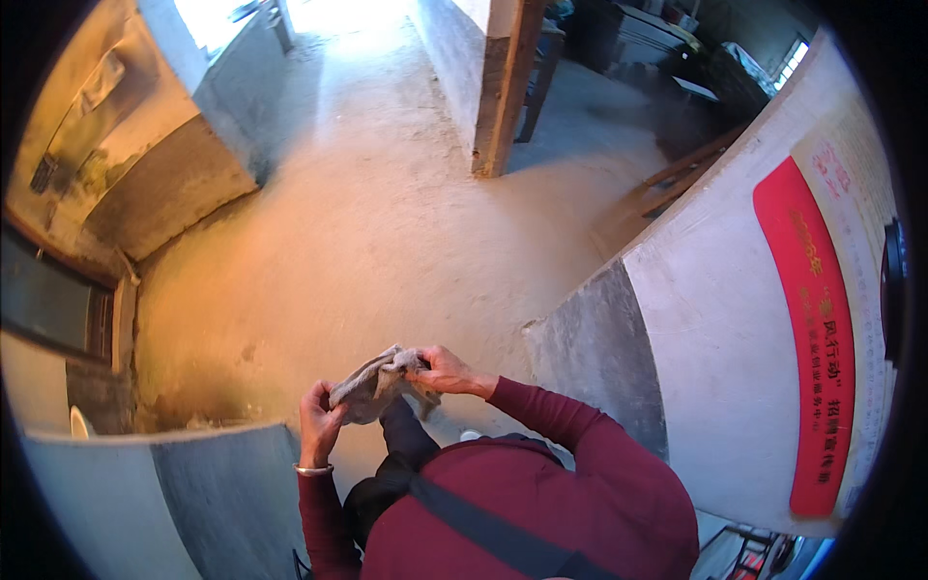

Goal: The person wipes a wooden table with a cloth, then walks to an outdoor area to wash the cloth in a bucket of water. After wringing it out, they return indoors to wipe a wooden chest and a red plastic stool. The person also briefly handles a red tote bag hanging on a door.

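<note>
I've got the left hand (319,414) pinching one side of a crumpled greyish cloth (369,389) on my feed; right hand (449,373) clamped on the other.

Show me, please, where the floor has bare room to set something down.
Bare floor lies beyond the grey cloth, between the left wall and the wooden post. Crowded: the upper right, with wooden poles and dark clutter.
</note>
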{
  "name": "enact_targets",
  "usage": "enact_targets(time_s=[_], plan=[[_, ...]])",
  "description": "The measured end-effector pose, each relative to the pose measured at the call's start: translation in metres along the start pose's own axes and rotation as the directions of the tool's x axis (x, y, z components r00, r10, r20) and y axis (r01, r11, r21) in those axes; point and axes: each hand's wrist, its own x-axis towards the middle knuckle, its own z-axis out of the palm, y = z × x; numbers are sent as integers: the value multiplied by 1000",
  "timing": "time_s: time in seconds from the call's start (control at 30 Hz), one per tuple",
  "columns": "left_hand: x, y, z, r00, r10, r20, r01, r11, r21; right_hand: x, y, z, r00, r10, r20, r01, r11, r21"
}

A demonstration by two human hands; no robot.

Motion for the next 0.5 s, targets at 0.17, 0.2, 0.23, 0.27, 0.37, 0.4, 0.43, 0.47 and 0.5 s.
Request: enact_targets(time_s=[0.17,0.2,0.23,0.27,0.37,0.4,0.43,0.47,0.5], plan=[[137,27,-38,984,46,170,-50,998,24,85,11,-28,980,126,-154,-149,977,-155],[163,33,-47,978,59,200,-65,998,22,103,14,-30,973,136,-188,-166,974,-156],[190,49,-55,974,73,214,-83,996,41,127,10,-36,966,176,-191,-221,944,-246],[212,63,-59,966,53,253,-69,996,55,148,3,-43,958,211,-197,-263,917,-299],[273,88,-68,926,-4,378,-41,993,111,194,-11,-57,921,225,-319,-359,809,-465],[296,94,-69,914,2,407,-53,992,113,210,-6,-65,902,144,-407,-365,757,-542],[316,98,-67,903,7,430,-61,992,113,225,-1,-73,876,58,-478,-380,693,-613],[335,103,-64,891,11,453,-71,991,114,239,2,-81,844,-34,-535,-402,620,-674],[352,108,-58,879,66,473,-138,983,120,252,3,-95,823,34,-566,-497,524,-691]])
